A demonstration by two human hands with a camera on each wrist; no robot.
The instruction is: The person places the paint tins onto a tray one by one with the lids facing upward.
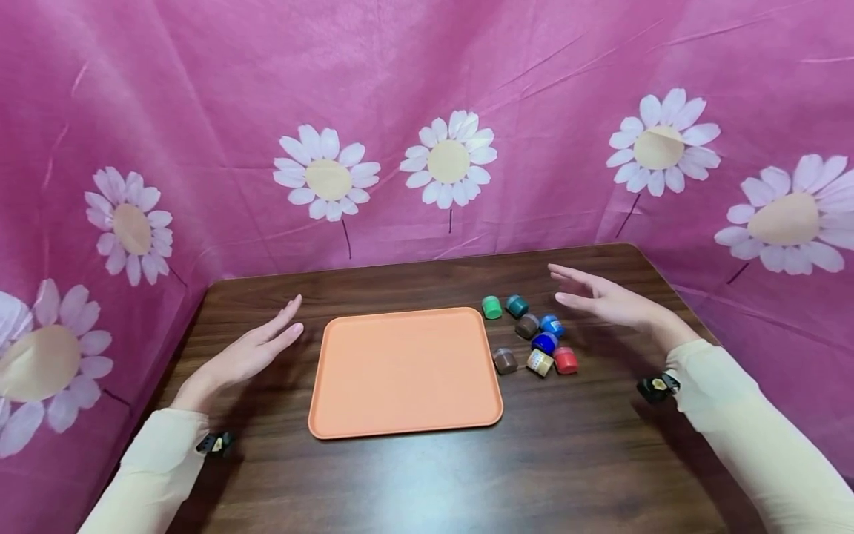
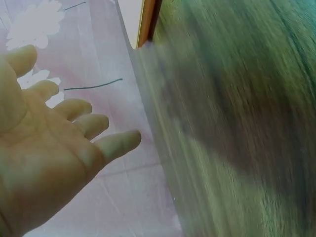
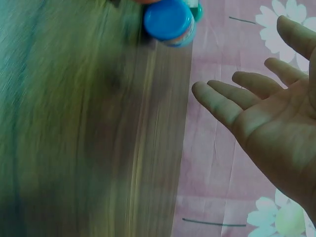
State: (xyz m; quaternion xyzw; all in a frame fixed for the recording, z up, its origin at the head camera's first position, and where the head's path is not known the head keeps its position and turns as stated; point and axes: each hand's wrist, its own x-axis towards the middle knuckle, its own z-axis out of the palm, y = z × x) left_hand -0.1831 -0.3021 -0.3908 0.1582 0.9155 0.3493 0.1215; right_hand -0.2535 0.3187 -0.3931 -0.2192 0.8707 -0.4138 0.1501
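An orange tray [image 1: 407, 371] lies flat on the wooden table, with bare surface showing. Just right of it is a loose group of small paint jars: a green jar [image 1: 491, 307], a teal jar [image 1: 517, 305], brown jars [image 1: 505, 361], blue jars [image 1: 544, 342], a gold jar [image 1: 540, 362] and a red jar [image 1: 565, 360]. My left hand [image 1: 243, 356] hovers left of the tray, fingers extended and holding nothing. On the other side, my right hand [image 1: 610, 300] is held above the table right of the jars, also with straight fingers. A blue-lidded jar [image 3: 169, 19] shows in the right wrist view.
The dark wooden table [image 1: 567, 460] has its back edge against a pink curtain [image 1: 414, 67] printed with white daisies. More curtain stands along the left and right sides. Black wrist cameras [image 1: 657, 387] sit by both sleeves.
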